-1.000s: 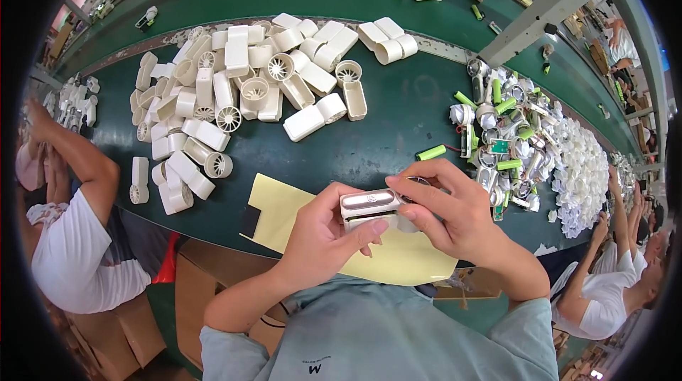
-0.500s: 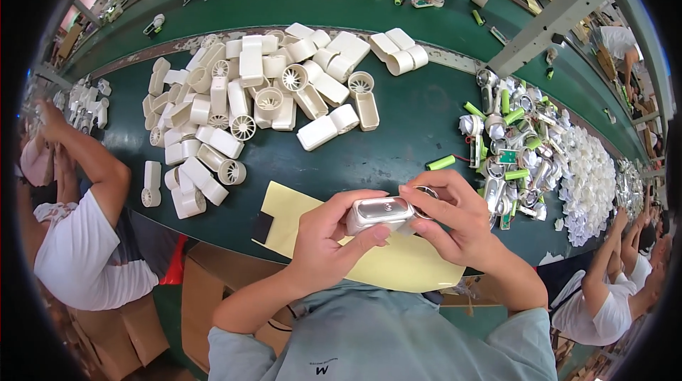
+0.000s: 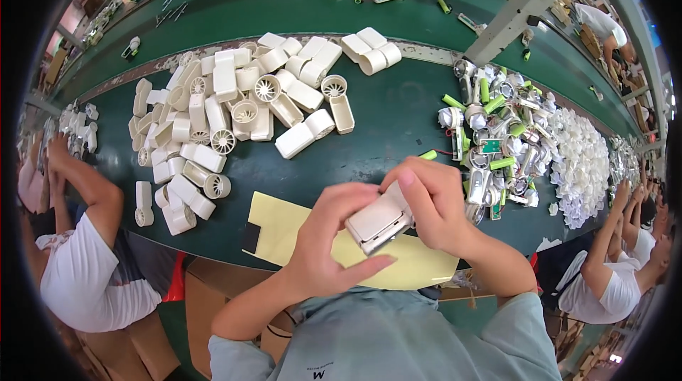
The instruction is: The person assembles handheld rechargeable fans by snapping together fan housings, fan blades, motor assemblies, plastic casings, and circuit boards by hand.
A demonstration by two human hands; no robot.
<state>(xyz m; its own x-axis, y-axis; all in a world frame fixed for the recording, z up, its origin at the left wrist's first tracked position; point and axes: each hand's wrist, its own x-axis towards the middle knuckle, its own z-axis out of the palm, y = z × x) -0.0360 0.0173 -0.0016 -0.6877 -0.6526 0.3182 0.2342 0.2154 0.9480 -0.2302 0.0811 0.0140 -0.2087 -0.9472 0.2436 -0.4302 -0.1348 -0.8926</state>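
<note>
A small handheld fan body (image 3: 379, 220), white on the upward side with a silver edge below, is tilted above the yellow sheet (image 3: 277, 223). My right hand (image 3: 439, 207) grips its far right end, and the fingers cover the round head. Beside its left end, my left hand (image 3: 323, 232) is open, thumb and fingers spread apart. The left fingertips are close to the casing's upper edge; whether they touch it is unclear. To the far left is a pile of cream fan housings (image 3: 226, 75), some with round spoked grilles.
At right lies a heap of fan innards (image 3: 490, 125) with green battery cells and circuit boards, beside a mound of white parts (image 3: 582, 161). A green conveyor (image 3: 263, 4) runs behind a metal post (image 3: 526, 12). Other people work at both sides, including one in a white shirt (image 3: 92, 267).
The fan body has been turned over from its silver face to its white side. My left hand has loosened and spread its fingers; my right hand has shifted over the round end.
</note>
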